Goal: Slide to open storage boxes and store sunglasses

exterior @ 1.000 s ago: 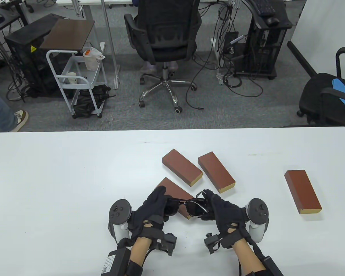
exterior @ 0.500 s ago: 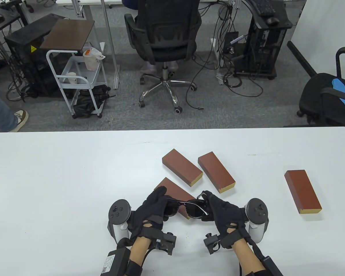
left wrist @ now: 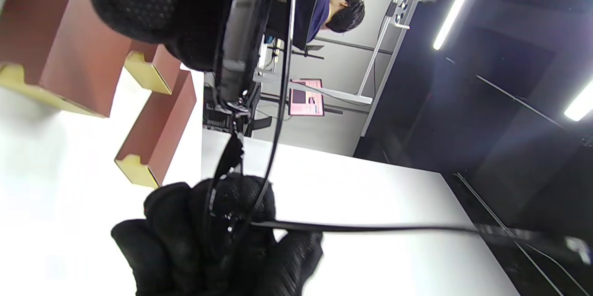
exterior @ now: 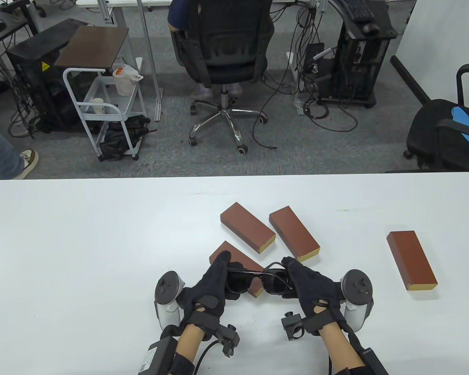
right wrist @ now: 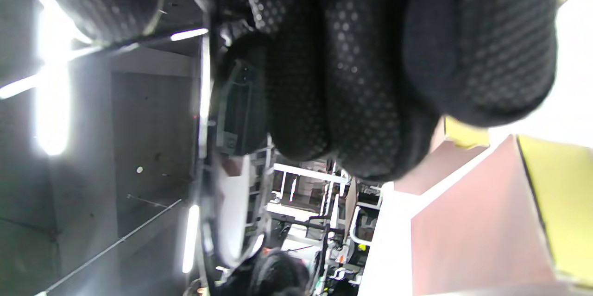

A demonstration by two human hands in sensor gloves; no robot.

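White table, four brown boxes, both grips clamped on sunglasses.

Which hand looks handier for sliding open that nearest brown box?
Probably the left hand: it sits right over the nearest box. Both hands grip the sunglasses, so the right hand would hold them.

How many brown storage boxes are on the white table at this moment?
4. One box and a second box lie side by side at the table's centre, a third box lies apart at the right, and a fourth box is partly hidden behind the held sunglasses.
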